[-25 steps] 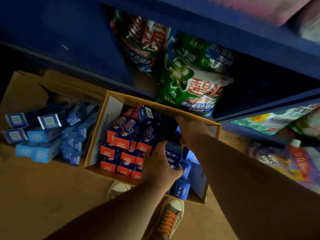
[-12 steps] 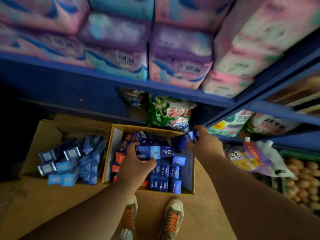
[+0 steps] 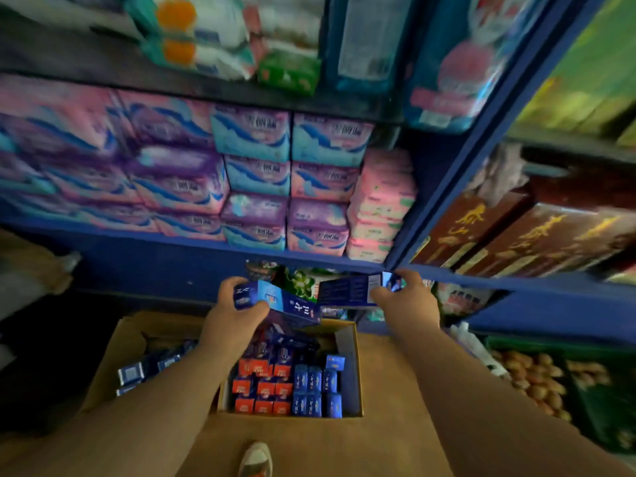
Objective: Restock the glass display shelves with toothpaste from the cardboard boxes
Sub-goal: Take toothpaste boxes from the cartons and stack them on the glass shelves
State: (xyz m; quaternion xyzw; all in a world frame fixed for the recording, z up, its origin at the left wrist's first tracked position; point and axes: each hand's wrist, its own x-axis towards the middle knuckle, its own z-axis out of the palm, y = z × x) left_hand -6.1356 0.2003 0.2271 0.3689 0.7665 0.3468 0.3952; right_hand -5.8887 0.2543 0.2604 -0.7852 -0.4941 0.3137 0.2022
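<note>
My left hand (image 3: pixel 230 313) grips a long blue toothpaste box (image 3: pixel 279 301), tilted down to the right. My right hand (image 3: pixel 404 299) holds a second dark blue toothpaste box (image 3: pixel 347 291) by its right end, roughly level. Both boxes are raised above an open cardboard box (image 3: pixel 356 373) on the floor, packed with upright blue and orange toothpaste cartons (image 3: pixel 289 387). A second cardboard box (image 3: pixel 113 356) to its left holds more blue cartons (image 3: pixel 144 370), partly hidden by my left forearm.
Blue shelving (image 3: pixel 165 249) rises straight ahead, stacked with pink, purple and teal soft packs (image 3: pixel 254 180). Dark red gift boxes (image 3: pixel 516 232) fill the shelf at right. A crate of round brown produce (image 3: pixel 543 383) stands low on the right. My shoe (image 3: pixel 255 459) is near the box.
Both hands have lifted out of the cardboard box, each with a toothpaste box, and the view has swung upward from the floor to the shelves.
</note>
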